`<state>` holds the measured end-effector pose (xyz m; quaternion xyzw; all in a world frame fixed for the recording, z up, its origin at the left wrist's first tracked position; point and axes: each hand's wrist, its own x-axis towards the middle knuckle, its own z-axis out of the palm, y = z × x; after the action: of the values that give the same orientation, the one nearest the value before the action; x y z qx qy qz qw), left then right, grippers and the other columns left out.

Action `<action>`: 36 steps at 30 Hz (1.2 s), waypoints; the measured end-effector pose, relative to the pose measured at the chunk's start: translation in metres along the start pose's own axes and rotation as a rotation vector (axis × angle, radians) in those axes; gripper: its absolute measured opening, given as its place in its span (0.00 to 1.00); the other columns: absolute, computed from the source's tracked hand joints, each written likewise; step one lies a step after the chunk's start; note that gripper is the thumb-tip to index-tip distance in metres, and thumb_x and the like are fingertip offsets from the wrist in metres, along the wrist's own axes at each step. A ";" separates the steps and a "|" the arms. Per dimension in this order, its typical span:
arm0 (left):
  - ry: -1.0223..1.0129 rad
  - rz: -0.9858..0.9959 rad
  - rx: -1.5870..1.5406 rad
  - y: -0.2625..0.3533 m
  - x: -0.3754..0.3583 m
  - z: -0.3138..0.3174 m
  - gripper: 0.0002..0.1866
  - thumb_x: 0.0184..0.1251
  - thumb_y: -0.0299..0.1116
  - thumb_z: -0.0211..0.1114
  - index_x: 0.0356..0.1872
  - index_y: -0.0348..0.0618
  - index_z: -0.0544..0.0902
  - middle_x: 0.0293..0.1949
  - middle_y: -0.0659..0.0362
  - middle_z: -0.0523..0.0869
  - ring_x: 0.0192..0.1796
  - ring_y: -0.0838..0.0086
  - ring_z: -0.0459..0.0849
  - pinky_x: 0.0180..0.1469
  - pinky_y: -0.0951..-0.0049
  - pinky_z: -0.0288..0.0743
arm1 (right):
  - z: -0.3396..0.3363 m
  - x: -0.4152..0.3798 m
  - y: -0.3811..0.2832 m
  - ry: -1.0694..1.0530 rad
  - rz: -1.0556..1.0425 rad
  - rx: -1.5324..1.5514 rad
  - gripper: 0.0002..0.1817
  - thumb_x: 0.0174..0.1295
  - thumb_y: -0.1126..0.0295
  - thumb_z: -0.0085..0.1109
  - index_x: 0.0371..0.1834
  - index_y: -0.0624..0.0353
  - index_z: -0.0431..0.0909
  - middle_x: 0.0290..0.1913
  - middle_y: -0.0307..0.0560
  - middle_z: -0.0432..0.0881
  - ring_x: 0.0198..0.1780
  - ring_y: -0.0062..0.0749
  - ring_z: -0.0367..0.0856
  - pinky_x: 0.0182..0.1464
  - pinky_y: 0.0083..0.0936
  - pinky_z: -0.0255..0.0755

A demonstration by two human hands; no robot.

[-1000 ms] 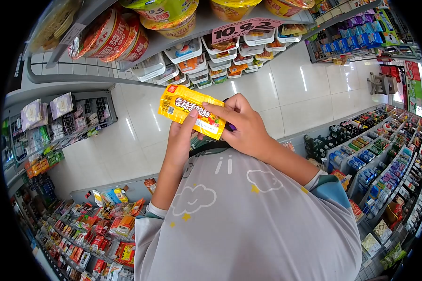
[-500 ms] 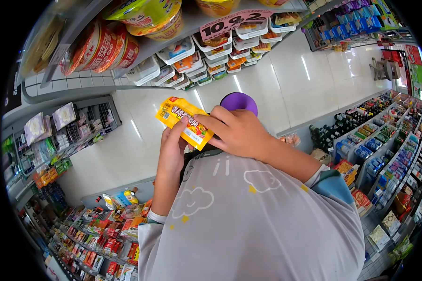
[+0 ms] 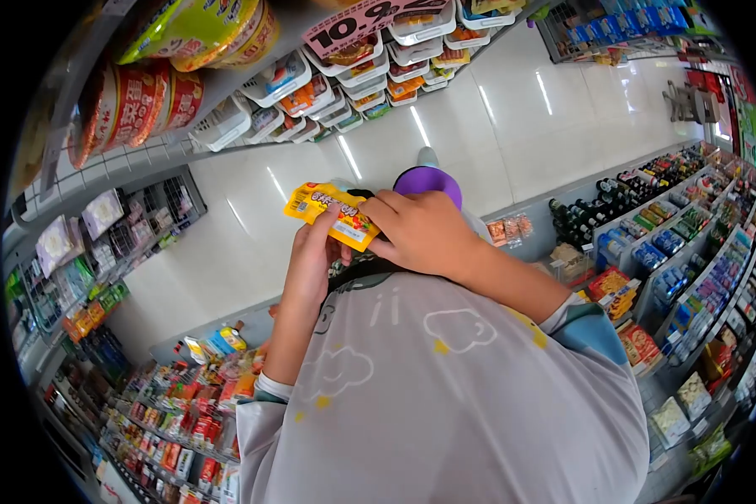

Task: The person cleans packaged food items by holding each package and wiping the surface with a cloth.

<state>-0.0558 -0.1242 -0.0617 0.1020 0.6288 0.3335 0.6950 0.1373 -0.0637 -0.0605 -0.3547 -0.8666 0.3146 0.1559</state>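
A small yellow snack packet (image 3: 334,217) with printed lettering is held in front of my body between both hands. My left hand (image 3: 317,244) grips its lower left side, with the thumb lying across the front. From the right, my right hand (image 3: 416,231) pinches the packet's right end, and its fingers cover that edge. The packet is tilted, its printed face up toward me. Just beyond my right hand a purple rounded object (image 3: 433,183) is partly hidden.
Cup noodles (image 3: 176,92) and white baskets of packets (image 3: 365,80) line the shelf ahead. Snack shelves (image 3: 176,412) stand at lower left. Dark bottles (image 3: 567,220) and cans (image 3: 668,239) fill the right-hand shelves. Pale tiled floor (image 3: 252,202) runs between them.
The packet is tipped flatter, and my right hand sits slightly further left on it. The view has shifted, so the shelf ahead appears further up and left. Both hands keep their hold.
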 end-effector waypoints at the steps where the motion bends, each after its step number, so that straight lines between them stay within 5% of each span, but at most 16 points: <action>1: 0.007 -0.006 -0.027 -0.005 0.001 0.000 0.20 0.75 0.51 0.56 0.47 0.41 0.78 0.30 0.61 0.83 0.27 0.78 0.78 0.28 0.77 0.70 | 0.001 -0.001 0.003 -0.027 -0.010 -0.002 0.22 0.52 0.58 0.68 0.47 0.57 0.79 0.35 0.46 0.82 0.29 0.37 0.83 0.28 0.33 0.74; 4: -0.046 0.100 -0.068 -0.023 0.004 0.005 0.19 0.75 0.46 0.58 0.51 0.38 0.77 0.34 0.60 0.83 0.31 0.80 0.79 0.34 0.79 0.73 | 0.010 0.013 0.021 -0.225 0.144 -0.032 0.17 0.59 0.57 0.64 0.39 0.60 0.79 0.26 0.52 0.82 0.27 0.44 0.84 0.28 0.37 0.76; 6: -0.044 0.410 0.244 -0.046 -0.002 0.011 0.22 0.74 0.40 0.61 0.62 0.41 0.71 0.43 0.58 0.81 0.38 0.79 0.78 0.42 0.78 0.74 | 0.032 0.022 0.051 -0.227 0.322 0.218 0.21 0.63 0.52 0.61 0.35 0.64 0.81 0.23 0.58 0.81 0.26 0.52 0.82 0.30 0.42 0.76; 7: -0.060 0.313 0.268 -0.048 -0.006 0.010 0.26 0.72 0.35 0.64 0.67 0.44 0.67 0.49 0.57 0.79 0.42 0.78 0.76 0.45 0.76 0.74 | 0.037 0.035 0.070 -0.398 0.453 0.245 0.25 0.67 0.50 0.60 0.34 0.68 0.82 0.26 0.62 0.81 0.26 0.51 0.81 0.32 0.39 0.73; 10: -0.023 0.161 0.280 -0.090 0.000 0.009 0.25 0.75 0.40 0.61 0.67 0.45 0.68 0.48 0.59 0.79 0.45 0.80 0.74 0.50 0.78 0.69 | 0.105 0.049 0.148 -0.571 0.789 0.594 0.29 0.68 0.46 0.59 0.40 0.68 0.82 0.31 0.46 0.84 0.30 0.30 0.81 0.35 0.30 0.75; 11: 0.014 0.122 0.384 -0.118 0.011 0.002 0.26 0.74 0.44 0.61 0.66 0.41 0.70 0.52 0.54 0.80 0.50 0.69 0.79 0.56 0.69 0.71 | 0.124 0.060 0.167 -0.586 0.921 0.625 0.29 0.68 0.46 0.59 0.43 0.68 0.81 0.33 0.43 0.83 0.31 0.28 0.80 0.36 0.30 0.75; 12: 0.031 0.115 0.327 -0.143 0.020 -0.004 0.26 0.74 0.44 0.61 0.66 0.41 0.70 0.52 0.54 0.80 0.50 0.69 0.79 0.56 0.69 0.71 | 0.141 0.068 0.183 -0.599 1.062 0.649 0.28 0.68 0.46 0.60 0.45 0.67 0.80 0.35 0.40 0.82 0.33 0.26 0.80 0.36 0.30 0.75; 14: 0.242 0.254 0.814 -0.190 0.045 -0.012 0.30 0.72 0.51 0.60 0.65 0.40 0.71 0.57 0.44 0.79 0.58 0.50 0.78 0.62 0.55 0.71 | 0.182 0.086 0.219 -0.611 1.112 0.667 0.28 0.66 0.46 0.63 0.46 0.66 0.78 0.35 0.42 0.82 0.33 0.28 0.80 0.37 0.31 0.77; 15: 0.240 0.051 0.782 -0.207 0.061 -0.012 0.36 0.72 0.58 0.55 0.68 0.39 0.69 0.64 0.39 0.74 0.66 0.41 0.71 0.69 0.50 0.64 | 0.217 0.086 0.252 -0.512 1.232 0.767 0.28 0.66 0.45 0.63 0.45 0.65 0.78 0.35 0.42 0.82 0.33 0.29 0.80 0.37 0.32 0.77; 18: 0.170 -0.342 0.655 -0.286 0.127 -0.012 0.49 0.63 0.68 0.58 0.78 0.50 0.56 0.71 0.28 0.61 0.71 0.32 0.62 0.74 0.52 0.57 | 0.282 0.105 0.311 -0.405 1.369 0.824 0.26 0.67 0.45 0.62 0.45 0.61 0.77 0.38 0.44 0.83 0.35 0.34 0.82 0.40 0.35 0.80; 20: 0.139 -0.364 0.609 -0.295 0.147 -0.005 0.49 0.61 0.68 0.59 0.79 0.57 0.54 0.72 0.28 0.59 0.72 0.33 0.60 0.74 0.50 0.56 | 0.309 0.116 0.328 -0.272 1.487 1.070 0.22 0.70 0.47 0.58 0.46 0.58 0.77 0.40 0.45 0.84 0.38 0.37 0.84 0.45 0.38 0.82; 24: 0.266 -0.440 0.817 -0.315 0.202 0.014 0.47 0.59 0.63 0.62 0.79 0.75 0.51 0.75 0.30 0.53 0.75 0.34 0.55 0.73 0.44 0.55 | 0.363 0.144 0.365 -0.207 1.501 1.234 0.22 0.72 0.48 0.55 0.54 0.54 0.77 0.53 0.47 0.84 0.52 0.41 0.84 0.57 0.42 0.78; 29: 0.601 -0.225 0.714 -0.367 0.238 0.017 0.36 0.56 0.51 0.61 0.71 0.66 0.72 0.75 0.34 0.54 0.74 0.37 0.59 0.72 0.43 0.55 | 0.415 0.168 0.416 -0.116 1.416 1.430 0.26 0.74 0.46 0.49 0.63 0.55 0.74 0.63 0.47 0.79 0.62 0.44 0.78 0.69 0.46 0.68; 36: 0.663 -0.289 0.702 -0.376 0.270 0.019 0.33 0.56 0.48 0.60 0.68 0.63 0.76 0.77 0.36 0.51 0.73 0.35 0.57 0.72 0.42 0.55 | 0.457 0.200 0.496 -0.247 1.092 1.566 0.26 0.74 0.47 0.50 0.64 0.55 0.73 0.65 0.44 0.77 0.65 0.41 0.75 0.72 0.41 0.65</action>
<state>0.0848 -0.2437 -0.4863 0.1302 0.8976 0.0169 0.4208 0.0286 0.1535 -0.7207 -0.4688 -0.1364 0.8682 0.0884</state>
